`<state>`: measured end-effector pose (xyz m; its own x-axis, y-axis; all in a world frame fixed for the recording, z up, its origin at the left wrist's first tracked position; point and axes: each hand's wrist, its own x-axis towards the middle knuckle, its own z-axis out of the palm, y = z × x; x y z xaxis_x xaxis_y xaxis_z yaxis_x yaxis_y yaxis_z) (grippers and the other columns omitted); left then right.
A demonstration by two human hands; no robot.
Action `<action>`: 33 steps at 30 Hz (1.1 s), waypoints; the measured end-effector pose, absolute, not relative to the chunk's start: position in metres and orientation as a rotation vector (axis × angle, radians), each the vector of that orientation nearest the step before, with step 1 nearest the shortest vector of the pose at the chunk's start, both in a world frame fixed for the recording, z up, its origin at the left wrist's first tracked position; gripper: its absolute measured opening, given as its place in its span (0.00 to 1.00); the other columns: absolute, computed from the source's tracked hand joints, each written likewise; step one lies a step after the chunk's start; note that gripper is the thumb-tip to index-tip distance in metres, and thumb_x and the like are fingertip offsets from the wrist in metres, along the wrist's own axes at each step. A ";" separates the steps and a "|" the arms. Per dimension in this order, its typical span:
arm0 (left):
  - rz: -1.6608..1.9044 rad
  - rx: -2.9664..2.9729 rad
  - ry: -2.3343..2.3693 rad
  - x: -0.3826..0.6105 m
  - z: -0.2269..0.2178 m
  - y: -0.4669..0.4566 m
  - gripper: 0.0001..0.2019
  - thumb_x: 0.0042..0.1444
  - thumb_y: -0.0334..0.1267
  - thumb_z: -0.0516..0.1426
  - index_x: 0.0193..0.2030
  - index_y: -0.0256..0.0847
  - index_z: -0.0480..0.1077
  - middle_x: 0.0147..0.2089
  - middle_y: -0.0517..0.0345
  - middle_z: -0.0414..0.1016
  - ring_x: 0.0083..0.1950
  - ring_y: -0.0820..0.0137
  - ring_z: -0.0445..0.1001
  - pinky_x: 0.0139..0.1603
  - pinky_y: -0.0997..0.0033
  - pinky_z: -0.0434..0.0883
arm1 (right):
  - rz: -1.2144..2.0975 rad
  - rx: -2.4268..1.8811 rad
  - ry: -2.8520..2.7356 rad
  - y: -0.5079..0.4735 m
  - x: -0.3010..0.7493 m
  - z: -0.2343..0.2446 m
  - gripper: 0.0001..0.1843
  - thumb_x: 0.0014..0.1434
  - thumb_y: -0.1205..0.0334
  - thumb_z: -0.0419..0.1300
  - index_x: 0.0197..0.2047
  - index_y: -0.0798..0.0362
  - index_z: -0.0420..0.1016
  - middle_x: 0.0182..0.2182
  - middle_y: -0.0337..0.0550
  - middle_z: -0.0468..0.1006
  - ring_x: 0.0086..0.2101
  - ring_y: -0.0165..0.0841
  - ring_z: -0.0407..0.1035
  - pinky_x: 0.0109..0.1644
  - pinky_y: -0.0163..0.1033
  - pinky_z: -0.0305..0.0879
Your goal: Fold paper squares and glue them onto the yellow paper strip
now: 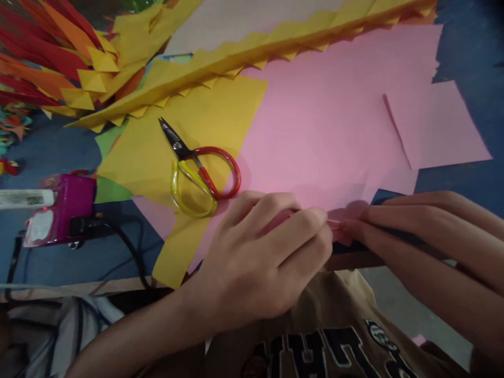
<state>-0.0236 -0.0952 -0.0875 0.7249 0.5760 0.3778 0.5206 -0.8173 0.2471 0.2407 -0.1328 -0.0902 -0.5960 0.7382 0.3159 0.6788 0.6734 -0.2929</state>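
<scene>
- Left hand [275, 252], lower centre of frame: fingers curled inward, apparently gripping a small folded pink paper strip [335, 225]; most of it hidden under the knuckles, so the exact finger contact can't be told.
- Right hand [409, 220], right of frame: thumb and finger brought together on the strip's free end. Likely a pinch at each end, so the narrow paper can be steadied and its crease controlled.
- Strip sits between the hands, just right of lower centre, near the table's front edge; probably there for short reach and close sight.
- Scissors with black blades and red and yellow handles [183, 152], left of centre: lying on paper, untouched, loops toward the left hand, tips pointing away. Reads as parked within easy reach.
- Beneath: large pink paper sheets [323, 115], overlapping a flat yellow paper sheet [200, 110]; spread flat, perhaps serving as work surface and stock together.
- Long yellow zigzag-edged paper strip [232, 58] slants across the top, apart from both hands, seemingly set back for elbow room.
- Purple power box [74, 197], far left, beside the papers, its cable trailing over the table edge.
</scene>
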 end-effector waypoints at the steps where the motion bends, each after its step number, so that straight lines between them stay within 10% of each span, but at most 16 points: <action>1: 0.678 2.804 0.893 -0.024 -0.087 -0.095 0.07 0.72 0.32 0.62 0.54 0.38 0.78 0.55 0.63 0.85 0.54 0.62 0.76 0.50 0.53 0.74 | 0.216 -1.099 -2.484 -0.133 0.242 -0.090 0.19 0.73 0.60 0.54 0.62 0.54 0.75 0.56 0.48 0.78 0.53 0.42 0.73 0.58 0.46 0.72; 19: 0.498 3.049 0.869 -0.032 -0.078 -0.101 0.08 0.71 0.37 0.63 0.53 0.43 0.81 0.59 0.65 0.83 0.62 0.58 0.74 0.54 0.50 0.70 | 0.304 -1.201 -2.412 -0.143 0.246 -0.097 0.15 0.71 0.60 0.64 0.59 0.44 0.80 0.60 0.33 0.80 0.60 0.42 0.73 0.69 0.53 0.71; 33: 0.625 2.795 1.094 -0.051 -0.064 -0.094 0.16 0.69 0.34 0.65 0.62 0.45 0.76 0.61 0.62 0.84 0.62 0.61 0.77 0.63 0.54 0.74 | 0.069 -1.163 -2.283 -0.142 0.237 -0.114 0.19 0.63 0.63 0.69 0.57 0.48 0.83 0.58 0.38 0.81 0.57 0.52 0.74 0.56 0.61 0.71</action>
